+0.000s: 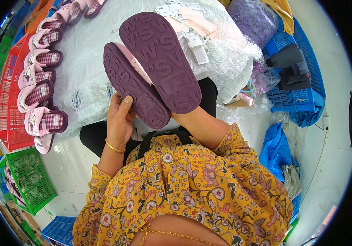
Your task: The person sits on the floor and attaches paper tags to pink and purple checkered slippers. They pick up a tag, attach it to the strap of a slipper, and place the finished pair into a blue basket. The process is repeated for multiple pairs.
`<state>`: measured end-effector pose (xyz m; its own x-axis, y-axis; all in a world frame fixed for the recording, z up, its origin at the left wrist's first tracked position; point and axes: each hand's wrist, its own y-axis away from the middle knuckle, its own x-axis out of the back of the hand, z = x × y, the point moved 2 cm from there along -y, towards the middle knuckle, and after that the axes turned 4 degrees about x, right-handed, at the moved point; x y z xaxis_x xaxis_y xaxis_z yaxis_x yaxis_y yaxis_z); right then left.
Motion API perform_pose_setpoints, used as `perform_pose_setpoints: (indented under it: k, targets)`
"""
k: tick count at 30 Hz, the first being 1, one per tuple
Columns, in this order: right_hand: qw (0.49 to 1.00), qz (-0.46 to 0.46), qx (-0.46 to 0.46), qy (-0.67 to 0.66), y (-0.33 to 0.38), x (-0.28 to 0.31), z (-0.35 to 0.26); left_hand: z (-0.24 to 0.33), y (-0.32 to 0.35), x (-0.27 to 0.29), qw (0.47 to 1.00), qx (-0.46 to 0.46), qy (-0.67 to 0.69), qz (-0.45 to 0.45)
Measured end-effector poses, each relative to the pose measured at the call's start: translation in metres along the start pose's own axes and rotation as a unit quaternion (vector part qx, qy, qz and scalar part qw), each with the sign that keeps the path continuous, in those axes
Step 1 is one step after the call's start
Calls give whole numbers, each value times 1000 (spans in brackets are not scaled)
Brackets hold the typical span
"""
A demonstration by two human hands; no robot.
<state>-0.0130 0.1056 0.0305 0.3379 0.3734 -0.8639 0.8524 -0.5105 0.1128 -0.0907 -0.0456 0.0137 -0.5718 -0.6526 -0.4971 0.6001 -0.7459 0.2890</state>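
My left hand (120, 115) is closed on the edge of a slipper (133, 84), thumb lying against its dark purple sole. Over and to the right of it, a second slipper (161, 61) shows its raised-pattern purple sole, toe end away from me. My right forearm (204, 127) runs up behind the heel of this second slipper, holding it up, with the hand itself hidden by the sole. A strip of pink dotted upper shows between the two soles. Both slippers are held up over the near edge of the plastic-covered work surface (90, 82).
A row of pink slippers with checked insoles (38, 94) lines the left edge. Tags and papers (198, 47) lie at the far right. Beyond the edges stand a red crate (8, 102), a green crate (32, 180) and a blue basket (292, 98) holding dark pieces.
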Motion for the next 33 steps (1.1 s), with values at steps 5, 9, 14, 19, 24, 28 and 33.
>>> perform_pose_setpoints:
  k: [5, 9, 14, 19, 24, 28, 33]
  targets:
    - [1000, 2, 0, 3, 0, 0, -1, 0, 1, -4, 1000, -1, 3, 3]
    - [1000, 2, -1, 5, 0, 0, 0, -1, 1, -4, 1000, 2, 6, 0]
    - [1000, 2, -2, 9, -1, 0, 0, -3, 0, -2, 1000, 6, 10, 3]
    - [1000, 2, -3, 10, -2, -1, 1, -3, -1, -2, 1000, 5, 14, 2]
    - [1000, 2, -1, 14, -3, 0, 3, -5, -2, 0, 1000, -2, 10, 6]
    - [1000, 1, -1, 17, -4, -1, 2, -4, -1, -2, 1000, -2, 12, 5]
    - [1000, 2, 0, 24, -4, 0, 3, -5, -1, 0, 1000, -1, 5, 10]
